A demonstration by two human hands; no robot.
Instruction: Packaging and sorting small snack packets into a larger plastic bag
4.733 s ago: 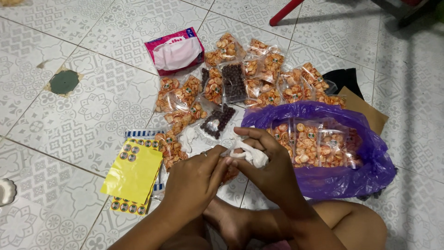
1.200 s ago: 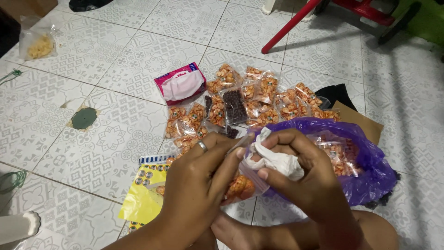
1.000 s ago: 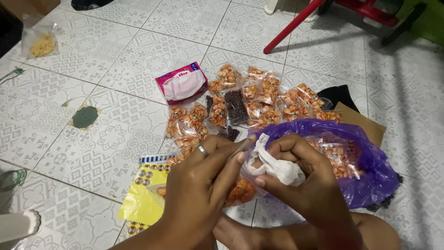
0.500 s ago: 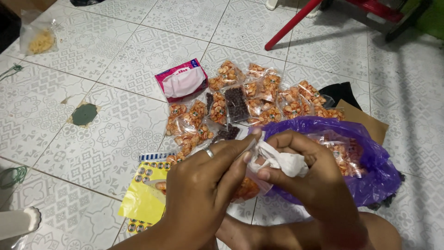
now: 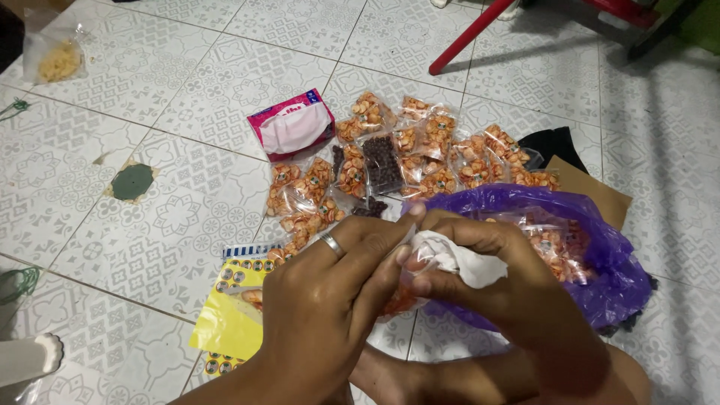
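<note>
- A small clear snack bag (image 5: 409,289) with a white twisted top is pinched between the left hand (image 5: 330,300) and right hand (image 5: 495,277).
- A purple bag (image 5: 600,247) of packets lies just beside, on the tiled floor (image 5: 187,97).

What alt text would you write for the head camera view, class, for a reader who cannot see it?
Two bare hands, left hand and right hand, meet over a tiled floor, pinching a small clear snack bag and a white wad. Behind them lie small snack packets, a purple plastic bag holding more, a pink tissue pack and yellow sheets.
</note>
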